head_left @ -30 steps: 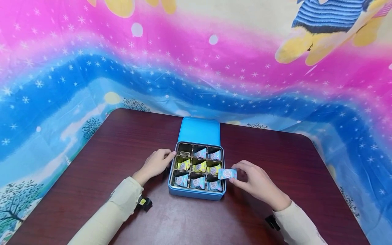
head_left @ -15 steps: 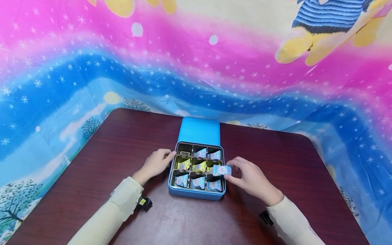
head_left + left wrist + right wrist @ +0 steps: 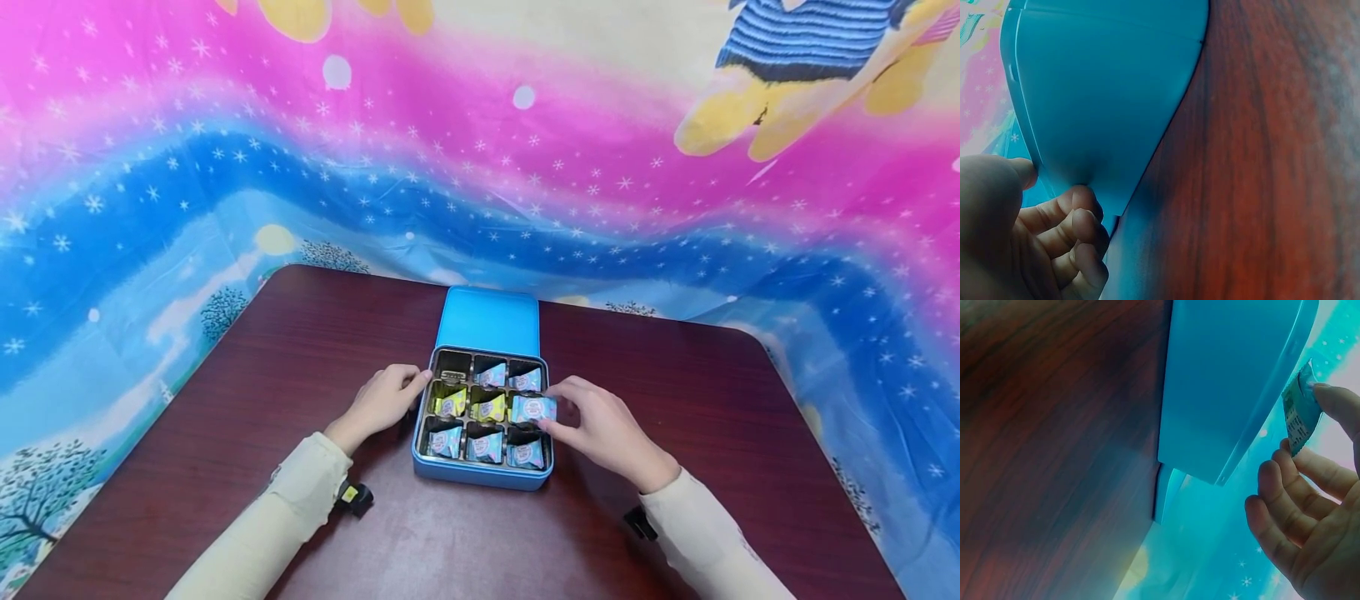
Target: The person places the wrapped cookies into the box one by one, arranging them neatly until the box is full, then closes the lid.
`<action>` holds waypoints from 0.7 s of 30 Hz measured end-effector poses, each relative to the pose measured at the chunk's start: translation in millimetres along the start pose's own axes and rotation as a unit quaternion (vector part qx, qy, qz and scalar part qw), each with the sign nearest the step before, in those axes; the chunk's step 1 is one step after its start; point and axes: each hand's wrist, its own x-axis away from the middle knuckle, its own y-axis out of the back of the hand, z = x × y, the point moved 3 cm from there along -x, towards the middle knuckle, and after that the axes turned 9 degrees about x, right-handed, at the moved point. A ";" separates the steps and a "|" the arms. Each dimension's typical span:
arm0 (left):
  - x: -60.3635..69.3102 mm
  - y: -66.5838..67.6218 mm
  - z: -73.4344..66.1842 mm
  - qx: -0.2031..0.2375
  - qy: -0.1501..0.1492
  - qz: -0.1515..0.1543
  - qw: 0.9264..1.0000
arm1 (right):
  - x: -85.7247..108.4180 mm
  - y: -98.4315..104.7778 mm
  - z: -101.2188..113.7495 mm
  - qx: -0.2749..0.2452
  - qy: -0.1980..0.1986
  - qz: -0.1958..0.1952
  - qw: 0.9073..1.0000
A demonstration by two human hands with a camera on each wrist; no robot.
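An open blue tin box [image 3: 480, 482] with a gold, nine-compartment insert stands on the table. My left hand [image 3: 384, 398] steadies its left side, thumb at the rim and curled fingers against the wall, as the left wrist view shows. Between thumb and fingertips, my right hand [image 3: 606, 429] pinches a blue wrapped candy [image 3: 532, 408] just above the middle row's right compartment, hiding what lies there. Yellow wrapped candies [image 3: 489, 407] sit in that row's other two compartments. Blue wrapped candies [image 3: 484, 446] fill the front row and two back compartments; the back left compartment [image 3: 453, 365] holds no candy.
The blue lid [image 3: 491, 321] lies folded back behind the box. Dark reddish wooden table [image 3: 337, 325] surrounds it on both sides. A colourful printed cloth [image 3: 480, 167] hangs along the table's far edge.
From the box's right edge, my right hand has moved left with the blue candy, over the middle row's right compartment, covering the yellow candy seen there before. My left hand has stayed put.
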 end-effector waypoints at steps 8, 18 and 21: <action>0.3 -0.4 -0.2 -0.004 0.001 -0.002 1.000 | -5.1 0.0 1.5 0.003 0.002 0.004 1.000; 0.6 -0.2 -1.1 0.000 -0.002 -0.001 1.000 | -12.0 -0.1 3.6 -0.002 0.004 0.004 1.000; 0.3 0.2 -0.2 -0.002 -0.002 -0.002 1.000 | -15.7 -0.4 5.1 -0.001 0.010 -0.002 1.000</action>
